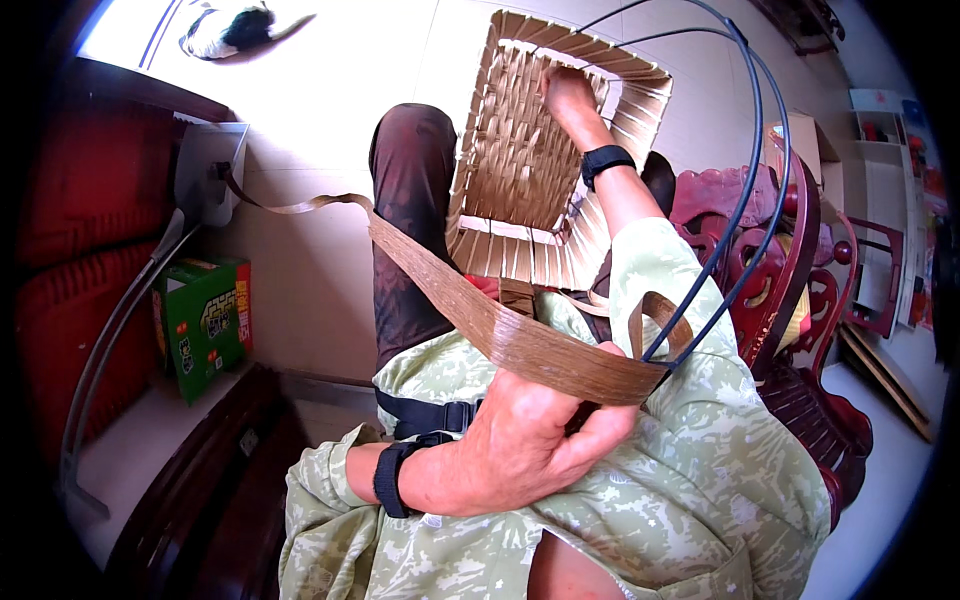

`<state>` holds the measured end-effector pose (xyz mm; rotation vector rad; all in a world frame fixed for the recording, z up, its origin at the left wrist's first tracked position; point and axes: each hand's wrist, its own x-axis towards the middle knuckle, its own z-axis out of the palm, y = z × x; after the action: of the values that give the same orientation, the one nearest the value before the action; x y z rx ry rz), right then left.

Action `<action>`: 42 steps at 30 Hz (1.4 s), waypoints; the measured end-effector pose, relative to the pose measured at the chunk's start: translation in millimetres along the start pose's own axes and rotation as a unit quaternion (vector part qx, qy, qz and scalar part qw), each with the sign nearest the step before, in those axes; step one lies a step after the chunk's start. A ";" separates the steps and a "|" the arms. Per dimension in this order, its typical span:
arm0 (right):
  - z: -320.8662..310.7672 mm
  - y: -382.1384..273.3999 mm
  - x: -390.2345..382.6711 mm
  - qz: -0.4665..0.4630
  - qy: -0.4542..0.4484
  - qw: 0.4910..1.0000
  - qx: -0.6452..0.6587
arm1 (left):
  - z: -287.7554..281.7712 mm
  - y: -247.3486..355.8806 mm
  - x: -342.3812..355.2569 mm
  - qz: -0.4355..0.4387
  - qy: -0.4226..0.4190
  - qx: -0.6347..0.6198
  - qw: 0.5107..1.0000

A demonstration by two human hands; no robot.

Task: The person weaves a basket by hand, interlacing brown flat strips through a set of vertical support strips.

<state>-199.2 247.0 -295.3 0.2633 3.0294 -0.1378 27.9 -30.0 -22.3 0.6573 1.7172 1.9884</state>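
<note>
My left hand [540,440] is closed around a flat brown strip [470,315] where it meets two thin dark rods [755,150]. From there the strip stretches to the upper left, narrowing and twisting toward a grey stand; a curled length of it loops beside my right sleeve. The rods arch up and over to the far rim of a woven tan basket [515,140], which is tilted between my knees. My right hand [570,95] reaches inside the basket with its fingers curled near the far end; what they grip, if anything, is hidden.
The grey stand [205,175] with a curved metal leg is at the left, near a green box [205,325] and red cushions [90,200]. A carved dark-red wooden chair [790,280] stands at the right. A black-and-white animal [235,30] lies on the floor, far left.
</note>
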 end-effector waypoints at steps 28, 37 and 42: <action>-116.0 -37.0 -103.8 0.001 0.065 0.940 0.336 | 2.7 1.4 -0.9 -0.019 0.039 -0.035 0.998; -229.4 -45.2 -297.9 -0.148 -0.045 0.651 0.743 | 8.7 -2.6 -1.7 -0.070 0.020 0.006 0.997; -270.3 -42.8 -308.3 -0.242 0.175 0.864 0.405 | 9.0 10.6 -2.1 -0.127 0.017 -0.032 0.991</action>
<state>71.3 180.0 8.4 -0.4926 3.0933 -1.5583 34.9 -25.7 -10.8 0.3634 1.6562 1.8773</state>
